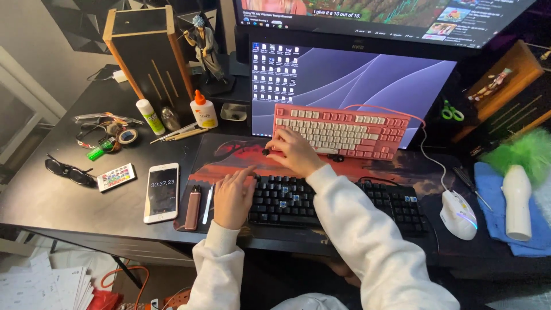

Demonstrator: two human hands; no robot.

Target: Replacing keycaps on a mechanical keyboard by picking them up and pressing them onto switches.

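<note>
My left hand (232, 198) lies flat on the left end of a black keyboard (344, 204), index finger stretched forward. My right hand (293, 152) reaches past it to the lower left corner of a pink and white keyboard (350, 129) that leans against the monitor (356, 74). Its fingertips pinch a small black object (266, 152); what it is cannot be told. Both keyboards sit on a red and dark desk mat (229, 152). Some keys of the black keyboard show blue.
Left of my hand lie a brown stick-shaped device (193, 208), a white pen (207, 204) and a phone (162, 192). A white mouse (459, 215), blue cloth (488, 189) and white bottle (516, 201) are at right. Glue bottle (204, 110), wooden box (146, 51), sunglasses (69, 171) stand left.
</note>
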